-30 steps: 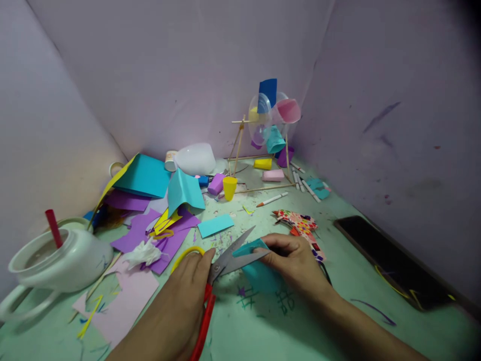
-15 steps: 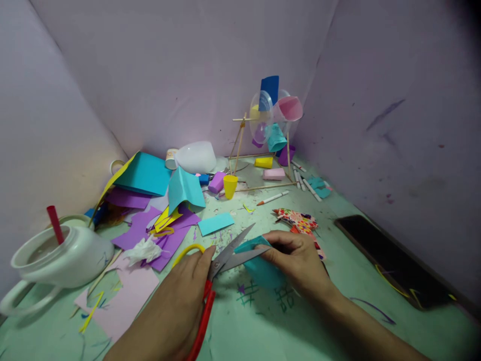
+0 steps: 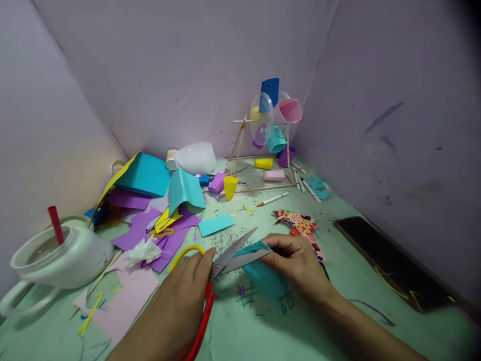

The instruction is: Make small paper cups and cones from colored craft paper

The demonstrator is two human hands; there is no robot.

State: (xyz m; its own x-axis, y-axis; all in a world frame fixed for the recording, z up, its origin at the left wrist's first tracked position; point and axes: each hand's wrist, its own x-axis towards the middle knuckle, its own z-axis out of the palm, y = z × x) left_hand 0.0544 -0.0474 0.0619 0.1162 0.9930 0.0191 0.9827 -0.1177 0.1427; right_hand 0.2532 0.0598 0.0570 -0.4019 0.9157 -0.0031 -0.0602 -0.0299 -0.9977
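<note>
My left hand (image 3: 176,306) grips a pair of scissors (image 3: 220,265) with one yellow and one red handle. The grey blades are parted around the top edge of a teal piece of paper (image 3: 261,276). My right hand (image 3: 296,260) pinches that paper from the right and holds it just above the green table (image 3: 338,321). Both hands are low and centre in the view, close together.
Scraps of purple, teal, yellow and pink paper (image 3: 158,225) lie at the left. A white pot (image 3: 56,260) with a red stick stands far left. A stick-and-cup model (image 3: 270,130), pens and a patterned paper piece (image 3: 300,223) are behind. A dark phone (image 3: 391,260) lies at the right.
The hands, scissors and teal paper have stayed almost where they were. The blades remain parted on the paper's edge, with only small shifts.
</note>
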